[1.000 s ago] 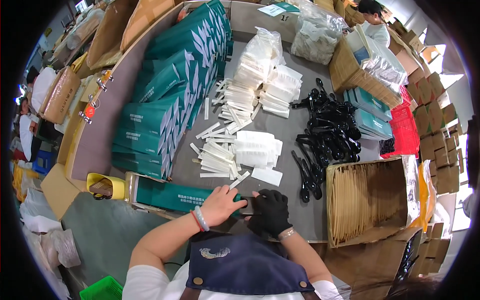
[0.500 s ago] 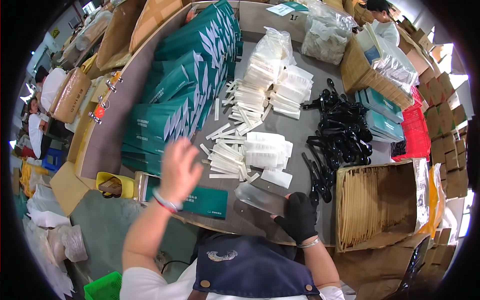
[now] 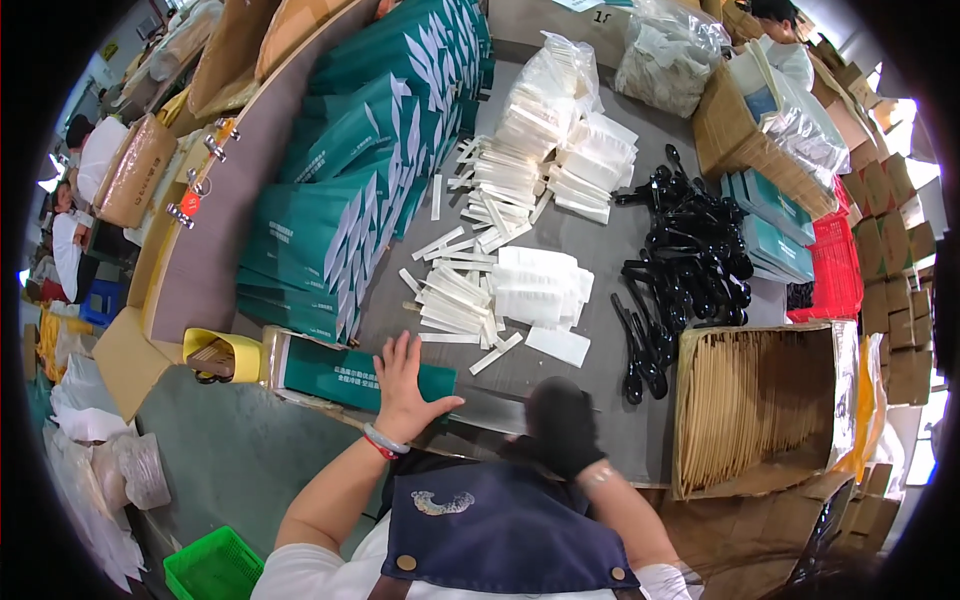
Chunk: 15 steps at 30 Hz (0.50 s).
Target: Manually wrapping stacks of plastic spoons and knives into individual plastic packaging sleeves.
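My bare left hand (image 3: 405,388) is open, fingers spread, over the right part of a dark green printed packet (image 3: 325,372) at the table's front edge. My right hand (image 3: 562,428), in a black fingerless glove, is blurred against a clear plastic sleeve (image 3: 488,410); its fingers cannot be made out. The sleeve reaches from under that glove toward my left thumb. Beyond my hands lie loose thin white paper-wrapped strips (image 3: 450,305) and a stack of white paper packets (image 3: 540,285). Black plastic spoons (image 3: 690,250) are heaped to the right.
Green bags (image 3: 310,235) stand in rows along the left board. An open carton of brown flat pieces (image 3: 755,410) is at right, a yellow holder (image 3: 225,357) at left. Green boxes (image 3: 775,240) and a red crate (image 3: 835,265) stand farther right. Another person (image 3: 785,50) is at the back.
My left hand has come down and right onto the green packet, fingers spreading. My right hand has moved left and nearer me, and the plastic sleeve now lies lower, along the front edge.
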Available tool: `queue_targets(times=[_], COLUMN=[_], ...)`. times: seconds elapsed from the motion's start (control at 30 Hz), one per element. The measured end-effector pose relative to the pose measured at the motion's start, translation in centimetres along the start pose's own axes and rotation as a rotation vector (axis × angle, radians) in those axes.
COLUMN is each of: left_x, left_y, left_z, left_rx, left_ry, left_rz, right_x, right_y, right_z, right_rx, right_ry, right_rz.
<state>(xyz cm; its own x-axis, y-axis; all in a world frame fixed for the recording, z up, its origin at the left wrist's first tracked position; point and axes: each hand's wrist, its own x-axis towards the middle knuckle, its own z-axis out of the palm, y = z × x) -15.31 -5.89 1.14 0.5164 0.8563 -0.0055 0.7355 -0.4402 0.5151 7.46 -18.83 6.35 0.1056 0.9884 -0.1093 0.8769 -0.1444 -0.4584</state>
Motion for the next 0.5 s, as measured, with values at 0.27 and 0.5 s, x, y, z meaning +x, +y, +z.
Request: queue_targets(times=[0.27,0.5], left_x=[4.6,6.9], left_y=[4.1,5.3], left_z=[0.3,1.7], left_rx=[-0.023,0.019], left_ry=[-0.061,-0.21], left_rz=[0.274,0.358], right_x=[-0.5,-16.4], right_y=[3.2,22.2], right_z=[-0.5,-5.8], right_rx=[0.139,-0.068], right_ry=[0.462,0.975], right_rz=[-0.01,0.804])
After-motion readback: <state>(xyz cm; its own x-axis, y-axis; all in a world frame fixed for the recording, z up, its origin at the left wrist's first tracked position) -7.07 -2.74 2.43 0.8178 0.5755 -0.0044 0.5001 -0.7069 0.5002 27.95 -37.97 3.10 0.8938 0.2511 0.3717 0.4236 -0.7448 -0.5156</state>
